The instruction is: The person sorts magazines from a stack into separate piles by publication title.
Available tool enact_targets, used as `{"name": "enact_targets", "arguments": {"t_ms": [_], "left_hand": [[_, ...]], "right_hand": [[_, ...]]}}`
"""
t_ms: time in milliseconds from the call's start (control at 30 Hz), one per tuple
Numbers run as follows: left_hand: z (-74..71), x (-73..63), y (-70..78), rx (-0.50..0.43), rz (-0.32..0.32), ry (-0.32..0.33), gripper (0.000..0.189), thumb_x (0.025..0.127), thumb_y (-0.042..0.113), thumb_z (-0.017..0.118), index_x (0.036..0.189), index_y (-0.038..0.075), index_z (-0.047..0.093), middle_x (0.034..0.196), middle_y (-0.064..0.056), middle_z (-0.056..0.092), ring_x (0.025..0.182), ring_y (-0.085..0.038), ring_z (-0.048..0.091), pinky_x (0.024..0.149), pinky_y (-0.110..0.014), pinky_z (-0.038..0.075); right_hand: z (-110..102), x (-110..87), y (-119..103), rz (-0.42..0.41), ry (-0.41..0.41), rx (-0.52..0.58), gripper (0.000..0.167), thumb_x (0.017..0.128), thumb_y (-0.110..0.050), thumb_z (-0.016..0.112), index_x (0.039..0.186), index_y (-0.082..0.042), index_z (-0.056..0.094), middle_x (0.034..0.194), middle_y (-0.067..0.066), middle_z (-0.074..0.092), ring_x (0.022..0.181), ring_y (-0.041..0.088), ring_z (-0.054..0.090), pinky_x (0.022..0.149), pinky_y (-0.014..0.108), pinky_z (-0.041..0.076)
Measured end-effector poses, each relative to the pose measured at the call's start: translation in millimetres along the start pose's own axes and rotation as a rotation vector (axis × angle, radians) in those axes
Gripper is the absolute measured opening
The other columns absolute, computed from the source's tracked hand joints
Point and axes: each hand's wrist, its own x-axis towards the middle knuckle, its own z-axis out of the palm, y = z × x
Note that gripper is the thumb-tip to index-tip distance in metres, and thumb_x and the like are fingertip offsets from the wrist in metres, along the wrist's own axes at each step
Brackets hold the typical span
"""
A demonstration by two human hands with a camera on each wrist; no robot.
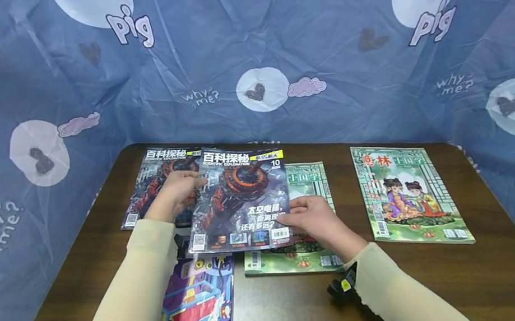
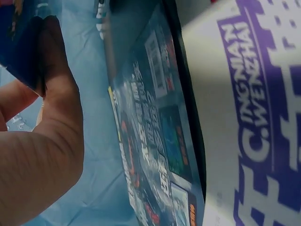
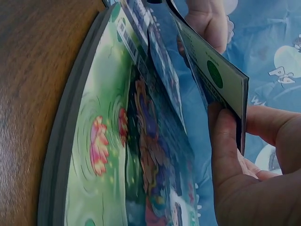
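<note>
In the head view, a dark magazine (image 1: pixel 239 203) with an orange-lit machine on its cover is held up between both hands. My left hand (image 1: pixel 175 193) pinches its left edge; the left wrist view shows the fingers (image 2: pixel 59 80) on a dark blue edge. My right hand (image 1: pixel 316 223) grips the lower right side, thumb and fingers on opposite faces in the right wrist view. Behind the left hand lies a second magazine (image 1: pixel 140 194) with the same cover. Below the held one, a green magazine (image 1: pixel 295 265) is partly covered.
Another green magazine (image 1: pixel 411 191) lies at the right of the brown wooden table (image 1: pixel 293 313). A colourful magazine (image 1: pixel 193 313) lies at the front left, partly behind the left forearm. A blue patterned cloth (image 1: pixel 196 40) hangs round the table's back and sides.
</note>
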Motion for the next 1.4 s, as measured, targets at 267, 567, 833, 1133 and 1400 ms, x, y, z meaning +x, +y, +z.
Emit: {"name": "enact_targets", "arguments": {"t_ms": [267, 567, 833, 1133, 1400], "left_hand": [[-9.3, 2.4, -1.2, 0.017, -0.008, 0.022, 0.040, 0.102, 0.010, 0.061, 0.138, -0.006, 0.052, 0.066, 0.004, 0.046, 0.051, -0.007, 0.038, 0.054, -0.027, 0.045], [-30.5, 8.9, -10.3, 0.037, -0.034, 0.062, 0.045, 0.102, 0.010, 0.060, 0.143, -0.006, 0.049, 0.056, 0.007, 0.038, 0.047, -0.008, 0.033, 0.053, -0.026, 0.043], [-45.3, 8.7, -12.6, 0.050, -0.021, 0.088, 0.045, 0.103, 0.012, 0.060, 0.140, -0.011, 0.050, 0.075, 0.001, 0.060, 0.067, -0.010, 0.058, 0.068, -0.031, 0.055], [-68.0, 13.3, -11.2, 0.098, -0.006, 0.123, 0.045, 0.103, 0.012, 0.060, 0.141, -0.008, 0.048, 0.100, -0.008, 0.056, 0.071, -0.010, 0.056, 0.071, -0.032, 0.055], [-83.4, 19.6, -8.1, 0.080, -0.012, 0.145, 0.046, 0.101, 0.007, 0.061, 0.142, -0.009, 0.045, 0.079, 0.001, 0.053, 0.058, -0.008, 0.048, 0.059, -0.028, 0.052]], "right_hand": [[13, 2.8, -3, -0.002, -0.002, -0.002, 0.064, 0.087, -0.014, 0.083, 0.138, 0.010, 0.053, 0.120, 0.021, 0.067, 0.101, 0.029, 0.070, 0.084, 0.039, 0.058], [32, 18.6, -7, -0.017, -0.019, -0.052, 0.067, 0.085, -0.019, 0.085, 0.139, 0.007, 0.055, 0.125, 0.021, 0.066, 0.098, 0.029, 0.071, 0.085, 0.039, 0.058], [48, 30.7, -17, 0.000, -0.020, -0.091, 0.063, 0.085, -0.019, 0.085, 0.136, 0.005, 0.057, 0.122, 0.019, 0.067, 0.094, 0.029, 0.072, 0.085, 0.038, 0.058], [69, 45.6, -28, -0.001, -0.037, -0.070, 0.064, 0.087, -0.014, 0.083, 0.140, 0.007, 0.054, 0.126, 0.019, 0.064, 0.094, 0.025, 0.071, 0.084, 0.037, 0.058], [86, 65.0, -33, 0.026, 0.003, -0.127, 0.058, 0.086, -0.016, 0.084, 0.135, 0.004, 0.059, 0.139, 0.018, 0.055, 0.088, 0.022, 0.072, 0.084, 0.036, 0.057]]}}
